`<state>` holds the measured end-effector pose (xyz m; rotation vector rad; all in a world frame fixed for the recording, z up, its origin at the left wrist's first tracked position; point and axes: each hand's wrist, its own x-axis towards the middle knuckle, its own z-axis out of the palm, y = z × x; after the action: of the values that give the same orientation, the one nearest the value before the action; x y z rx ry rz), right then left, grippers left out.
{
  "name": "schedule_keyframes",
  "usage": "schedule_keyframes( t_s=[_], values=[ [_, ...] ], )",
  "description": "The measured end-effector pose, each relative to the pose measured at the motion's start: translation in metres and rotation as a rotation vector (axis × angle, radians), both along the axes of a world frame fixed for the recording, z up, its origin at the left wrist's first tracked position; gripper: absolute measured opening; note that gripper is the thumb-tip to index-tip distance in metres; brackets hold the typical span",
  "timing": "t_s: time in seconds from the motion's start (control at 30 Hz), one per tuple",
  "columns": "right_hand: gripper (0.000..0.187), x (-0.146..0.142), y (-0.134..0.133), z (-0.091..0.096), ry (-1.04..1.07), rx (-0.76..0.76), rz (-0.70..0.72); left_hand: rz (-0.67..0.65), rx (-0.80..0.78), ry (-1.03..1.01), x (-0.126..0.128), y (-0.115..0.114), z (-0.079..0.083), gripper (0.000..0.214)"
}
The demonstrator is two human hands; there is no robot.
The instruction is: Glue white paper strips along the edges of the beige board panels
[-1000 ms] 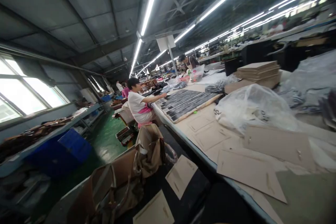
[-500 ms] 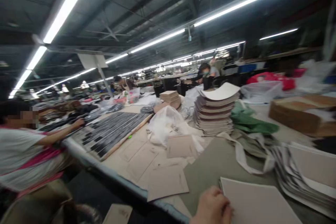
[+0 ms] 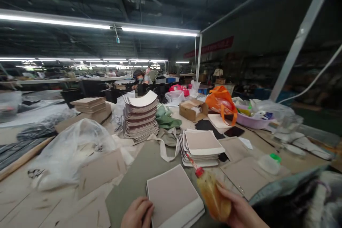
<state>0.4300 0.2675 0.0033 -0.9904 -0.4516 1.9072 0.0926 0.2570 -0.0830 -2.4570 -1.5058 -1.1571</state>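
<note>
Low in the view, my left hand [image 3: 137, 212] has its fingers curled together against the left edge of a small stack of beige panels [image 3: 172, 194] with pale borders. My right hand [image 3: 236, 208] is closed around a squeeze bottle [image 3: 212, 194] with amber contents, a red cap and a thin nozzle. The bottle is tilted over the right side of that stack, its nozzle pointing up and left. Just beyond stands another stack of beige panels [image 3: 203, 142]. Under the nearer stack lies a grey-green sheet [image 3: 128, 181].
A tall pile of curved panels [image 3: 140, 117] stands further back, beside a clear plastic bag [image 3: 77, 149]. Rightward are a cardboard box [image 3: 193, 110], an orange bag [image 3: 221, 101], a purple basin [image 3: 252, 122], a phone [image 3: 234, 131] and a green-capped container [image 3: 269, 164]. Another person sits far back.
My view has swung right, and the co-worker at the left is out of sight. My right hand with the squeeze bottle has come into view. My left hand stays at the stack's edge.
</note>
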Motion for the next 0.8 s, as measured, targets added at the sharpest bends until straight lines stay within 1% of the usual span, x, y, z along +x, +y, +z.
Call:
schedule_keyframes(
  t_s=[0.07, 0.13, 0.23, 0.3, 0.37, 0.4, 0.43, 0.53, 0.6, 0.67, 0.8],
  values=[
    [0.038, -0.004, -0.004, -0.005, 0.07, -0.104, -0.061, 0.015, 0.005, 0.029, 0.002, -0.003, 0.006, 0.012],
    [0.03, -0.005, -0.004, -0.013, 0.128, -0.131, -0.149, 0.02, 0.005, 0.046, 0.005, -0.006, 0.011, 0.013],
    [0.034, -0.003, 0.0, -0.02, 0.115, -0.067, -0.25, 0.033, -0.069, 0.047, 0.008, -0.011, 0.02, 0.014],
    [0.042, 0.001, 0.003, -0.018, -0.007, 0.01, -0.273, 0.049, -0.166, 0.035, 0.01, -0.016, 0.028, 0.016],
    [0.051, 0.004, 0.008, -0.011, -0.199, 0.13, -0.233, 0.061, -0.267, 0.024, 0.013, -0.021, 0.035, 0.018],
    [0.055, 0.005, 0.012, -0.008, -0.316, 0.208, -0.184, 0.057, -0.299, 0.026, 0.014, -0.022, 0.038, 0.018],
    [0.057, 0.005, 0.017, -0.006, -0.44, 0.277, -0.135, 0.053, -0.325, 0.03, 0.016, -0.023, 0.04, 0.018],
    [0.057, -0.002, 0.033, -0.003, -0.793, 0.504, -0.055, 0.041, -0.366, 0.048, 0.019, -0.022, 0.043, 0.019],
    [0.053, -0.013, 0.039, -0.005, -0.965, 0.667, -0.023, 0.043, -0.376, 0.06, 0.02, -0.022, 0.042, 0.019],
    [0.045, -0.027, 0.041, -0.009, -1.089, 0.818, -0.025, 0.046, -0.38, 0.075, 0.021, -0.023, 0.041, 0.02],
    [0.03, -0.049, 0.036, -0.019, -1.238, 1.081, -0.079, 0.034, -0.376, 0.124, 0.022, -0.024, 0.041, 0.021]
  ],
)
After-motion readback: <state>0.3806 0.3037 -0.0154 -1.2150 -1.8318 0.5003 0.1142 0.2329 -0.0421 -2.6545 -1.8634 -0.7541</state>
